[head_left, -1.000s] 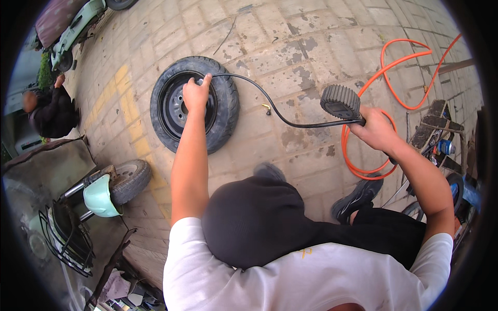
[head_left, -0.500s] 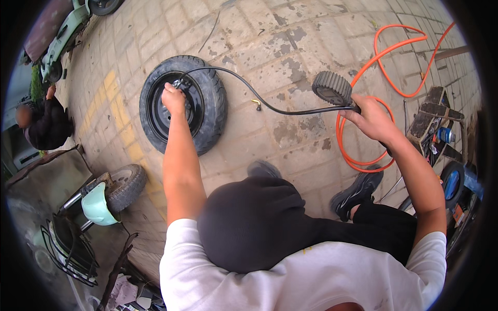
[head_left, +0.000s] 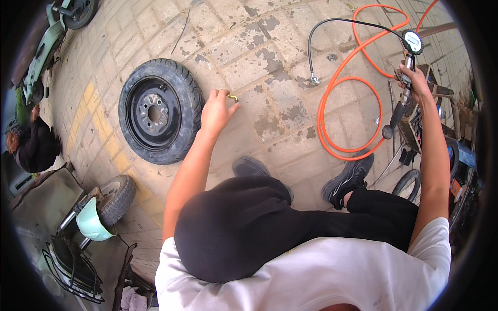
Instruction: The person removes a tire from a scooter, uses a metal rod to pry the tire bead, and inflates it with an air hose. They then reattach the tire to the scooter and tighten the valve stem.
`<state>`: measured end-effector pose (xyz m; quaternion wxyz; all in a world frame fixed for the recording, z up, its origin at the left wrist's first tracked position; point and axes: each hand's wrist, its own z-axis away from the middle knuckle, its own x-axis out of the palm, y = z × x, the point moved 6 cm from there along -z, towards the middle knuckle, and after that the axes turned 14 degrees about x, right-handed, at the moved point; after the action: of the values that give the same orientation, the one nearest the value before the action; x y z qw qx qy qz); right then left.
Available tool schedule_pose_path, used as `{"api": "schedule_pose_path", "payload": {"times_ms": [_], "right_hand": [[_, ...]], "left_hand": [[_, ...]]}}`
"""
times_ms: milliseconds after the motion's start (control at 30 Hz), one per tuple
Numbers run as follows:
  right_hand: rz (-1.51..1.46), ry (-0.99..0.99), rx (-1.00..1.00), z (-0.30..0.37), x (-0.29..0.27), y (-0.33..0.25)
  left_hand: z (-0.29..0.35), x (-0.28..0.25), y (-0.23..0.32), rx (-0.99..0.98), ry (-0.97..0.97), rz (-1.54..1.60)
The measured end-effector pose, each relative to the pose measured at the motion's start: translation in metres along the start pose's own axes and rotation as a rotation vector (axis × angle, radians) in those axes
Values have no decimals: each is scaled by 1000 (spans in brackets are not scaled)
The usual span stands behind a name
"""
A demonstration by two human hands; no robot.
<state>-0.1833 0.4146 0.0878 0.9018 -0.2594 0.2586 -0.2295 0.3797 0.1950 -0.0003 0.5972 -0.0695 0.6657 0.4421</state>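
My right hand [head_left: 413, 83], raised at the right, is wrapped round the tyre inflator [head_left: 398, 113], whose round gauge [head_left: 412, 42] faces up. From it a thin black hose [head_left: 337, 20] arcs leftward, ending in a metal chuck [head_left: 314, 80]. On the left, my left hand [head_left: 217, 111] is low over the paving, thumb apart from the fingers. It is right beside a small bent brass valve stem [head_left: 233, 97], partly hidden by the fingers. Left of that hand lies a wheel with a tyre [head_left: 194, 98] and black rim, flat on the paving.
An orange air hose [head_left: 320, 122] lies coiled near my right shoe [head_left: 348, 179]. Tools and a wooden stand [head_left: 441, 90] crowd the right edge. At the left are a scooter's front wheel [head_left: 118, 199], a green scooter [head_left: 39, 65] and a crouching person [head_left: 39, 142].
My left hand has left the wheel's centre for the valve stem. The chuck has come off the wheel, and the inflator has moved right and turned, its gauge now showing.
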Motion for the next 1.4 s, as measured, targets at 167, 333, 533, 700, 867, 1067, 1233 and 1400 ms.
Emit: {"api": "schedule_pose_path", "payload": {"times_ms": [167, 333, 533, 700, 867, 1067, 1233, 1400], "right_hand": [[-4, 218, 39, -25, -17, 99], [297, 238, 99, -14, -61, 92], [787, 122, 130, 59, -167, 34], [408, 439, -50, 118, -256, 111], [-4, 596, 283, 168, -191, 293], [-136, 205, 267, 299, -37, 359], [-85, 294, 720, 485, -80, 321], [-953, 815, 257, 695, -308, 138]], "left_hand": [[-15, 47, -9, -77, -107, 14], [0, 37, -11, -205, -14, 654], [25, 7, 38, -484, 66, 1485], [3, -31, 85, -610, -149, 1519], [-53, -120, 98, -610, -287, 749], [-91, -147, 242, -296, -531, 722], [-41, -196, 416, -345, -653, 696], [11, -294, 519, -336, -818, 506]]}}
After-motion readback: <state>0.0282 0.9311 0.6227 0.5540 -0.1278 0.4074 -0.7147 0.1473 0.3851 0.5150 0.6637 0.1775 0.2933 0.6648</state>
